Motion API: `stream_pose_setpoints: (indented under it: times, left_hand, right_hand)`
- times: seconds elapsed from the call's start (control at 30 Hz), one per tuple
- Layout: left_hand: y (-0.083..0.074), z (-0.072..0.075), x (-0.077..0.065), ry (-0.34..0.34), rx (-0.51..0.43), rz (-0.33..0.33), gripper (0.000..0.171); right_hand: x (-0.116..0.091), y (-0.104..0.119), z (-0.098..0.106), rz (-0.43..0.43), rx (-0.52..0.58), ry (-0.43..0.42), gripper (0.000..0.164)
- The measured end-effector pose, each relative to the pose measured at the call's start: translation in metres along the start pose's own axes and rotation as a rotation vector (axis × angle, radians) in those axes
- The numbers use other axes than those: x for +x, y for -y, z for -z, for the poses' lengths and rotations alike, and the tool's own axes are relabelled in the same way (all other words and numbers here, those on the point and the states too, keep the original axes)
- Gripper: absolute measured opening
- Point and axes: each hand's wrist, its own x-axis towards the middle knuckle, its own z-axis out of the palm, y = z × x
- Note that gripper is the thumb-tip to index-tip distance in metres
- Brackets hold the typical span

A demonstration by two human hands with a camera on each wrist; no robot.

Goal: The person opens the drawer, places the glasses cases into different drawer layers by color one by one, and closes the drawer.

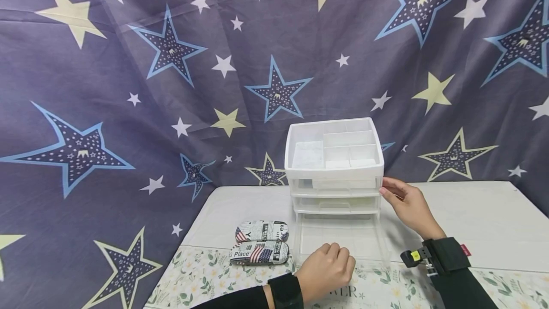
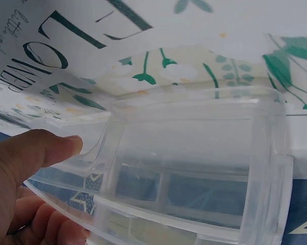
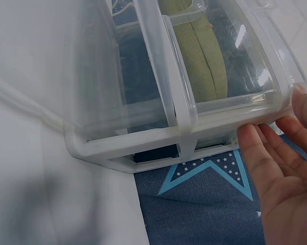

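Note:
A white storage unit (image 1: 334,172) with clear drawers stands on the table, its bottom drawer (image 1: 339,235) pulled out toward me. My left hand (image 1: 327,268) is at that drawer's front. In the left wrist view, the thumb (image 2: 66,146) lies over the clear front wall and the other fingers curl beneath it. At the unit's right side, my right hand (image 1: 407,204) touches the frame with relaxed fingers, its thumb near the front corner. Through the clear drawer above, the right wrist view shows an olive-green cloth item (image 3: 202,61).
Two rounded newspaper-print cases (image 1: 259,252) lie side by side left of the drawer. The unit's top tray (image 1: 334,169) is divided into several compartments. A floral cloth (image 1: 206,271) covers the table's near part, and a star-patterned curtain (image 1: 223,94) hangs behind.

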Motion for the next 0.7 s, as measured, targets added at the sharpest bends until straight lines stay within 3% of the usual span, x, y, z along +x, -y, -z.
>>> stream_pose_setpoints:
  times: [0.2,0.43,0.57,0.7]
  left_hand:
    - [-0.001,-0.001,-0.003,-0.024,-0.036,0.018,0.032]
    - [0.010,0.012,-0.006,0.037,-0.058,-0.012,0.012]
    - [0.020,0.021,-0.014,0.057,-0.108,0.021,0.003]
    - [0.031,0.027,-0.026,0.073,-0.182,0.091,0.022]
  right_hand:
    - [0.000,0.001,0.001,-0.007,0.014,0.006,0.043]
    - [0.000,0.001,0.002,-0.015,0.015,0.005,0.044]
    - [0.000,0.000,0.002,-0.016,0.022,0.005,0.043]
    - [0.000,-0.001,0.001,-0.018,0.027,0.006,0.043]
